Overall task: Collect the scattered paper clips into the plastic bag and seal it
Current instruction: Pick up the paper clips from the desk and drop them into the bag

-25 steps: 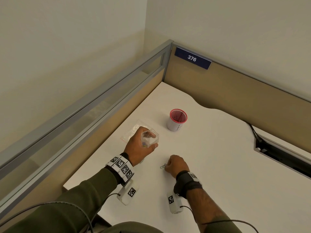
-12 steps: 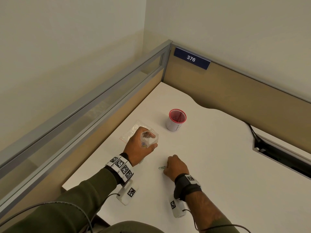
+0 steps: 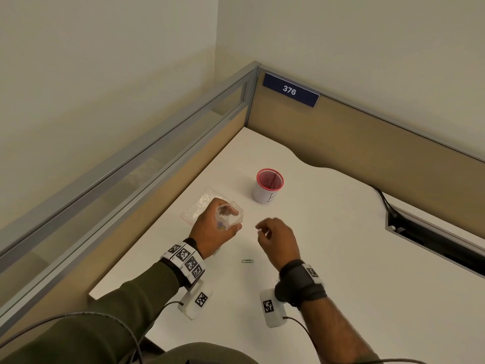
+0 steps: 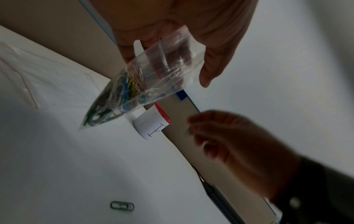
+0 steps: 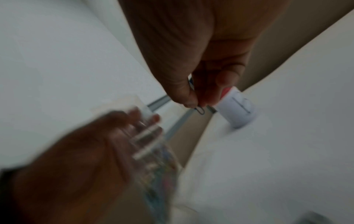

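Observation:
My left hand point(image 3: 214, 232) holds a clear plastic bag point(image 4: 145, 84) above the white desk point(image 3: 328, 245), its mouth spread wide by the fingers. Several coloured paper clips point(image 4: 116, 97) fill the bag's lower end. My right hand point(image 3: 275, 239) is raised just right of the bag and pinches one dark paper clip point(image 5: 200, 111) between thumb and forefinger. A green paper clip point(image 3: 247, 261) lies loose on the desk below the two hands, also seen in the left wrist view as the green paper clip point(image 4: 122, 205).
A white cup with a red rim point(image 3: 268, 186) stands behind the hands. A second, flat plastic bag point(image 3: 200, 203) lies on the desk left of it. Beige partition walls point(image 3: 367, 143) close the desk's back and left. A cable slot point(image 3: 433, 240) is at right.
My right hand has lifted off the desk with a clip pinched and moved up toward the bag's mouth. A green clip stays on the desk where the hand was. The left hand kept still.

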